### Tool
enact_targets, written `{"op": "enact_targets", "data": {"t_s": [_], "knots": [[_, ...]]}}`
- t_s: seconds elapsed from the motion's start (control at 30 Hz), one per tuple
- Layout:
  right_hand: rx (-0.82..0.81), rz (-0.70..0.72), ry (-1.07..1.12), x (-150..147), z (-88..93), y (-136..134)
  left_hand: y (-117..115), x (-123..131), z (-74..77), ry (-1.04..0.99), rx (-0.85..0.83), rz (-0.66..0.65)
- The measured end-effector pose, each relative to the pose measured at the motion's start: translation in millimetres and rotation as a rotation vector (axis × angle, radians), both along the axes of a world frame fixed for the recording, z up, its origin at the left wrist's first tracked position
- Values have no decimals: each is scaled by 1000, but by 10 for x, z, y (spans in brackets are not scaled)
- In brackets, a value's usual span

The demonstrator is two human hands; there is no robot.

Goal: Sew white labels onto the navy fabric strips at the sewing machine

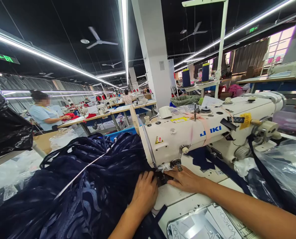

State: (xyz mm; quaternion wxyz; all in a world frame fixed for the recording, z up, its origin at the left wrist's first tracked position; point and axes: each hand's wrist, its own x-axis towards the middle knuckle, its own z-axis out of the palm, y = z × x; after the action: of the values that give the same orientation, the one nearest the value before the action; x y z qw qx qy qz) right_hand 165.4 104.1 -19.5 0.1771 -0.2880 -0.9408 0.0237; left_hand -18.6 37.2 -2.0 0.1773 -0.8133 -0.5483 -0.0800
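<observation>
A cream JUKI sewing machine [172, 132] stands before me. My left hand [145, 192] is closed over navy fabric [108, 181] just left of the needle area, its fingertips partly hidden in the dark cloth. The large navy heap has wavy sheer patterns and spills off to the left, with a white cord [80, 173] across it. My right hand [187, 179] reaches under the machine head from the right, thumb and fingers at the edge of the dark fabric by the presser foot [160, 170]. The needle itself is too small to make out.
A plastic-wrapped packet with printed labels [200, 224] lies near the front edge. Clear plastic bags [284, 162] sit at right, a black bag [8, 122] at left. Navy thread cones [186, 78] stand behind the machine. A co-worker in light blue [44, 111] handles red cloth.
</observation>
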Motion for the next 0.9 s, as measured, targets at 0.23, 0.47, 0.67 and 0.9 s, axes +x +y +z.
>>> {"op": "enact_targets", "data": {"t_s": [0.23,0.47,0.67,0.9], "knots": [[84,-40,-96,-75,16,-75,-50,101,-35,108,160,182],[82,92,-129,103,163,-221,100,88,11,72,-58,177],[255,189,-226,88,93,-153,126,70,-3,57,-105,187],[326,167,-200,31,25,-165,129,87,31,44,-143,203]]}}
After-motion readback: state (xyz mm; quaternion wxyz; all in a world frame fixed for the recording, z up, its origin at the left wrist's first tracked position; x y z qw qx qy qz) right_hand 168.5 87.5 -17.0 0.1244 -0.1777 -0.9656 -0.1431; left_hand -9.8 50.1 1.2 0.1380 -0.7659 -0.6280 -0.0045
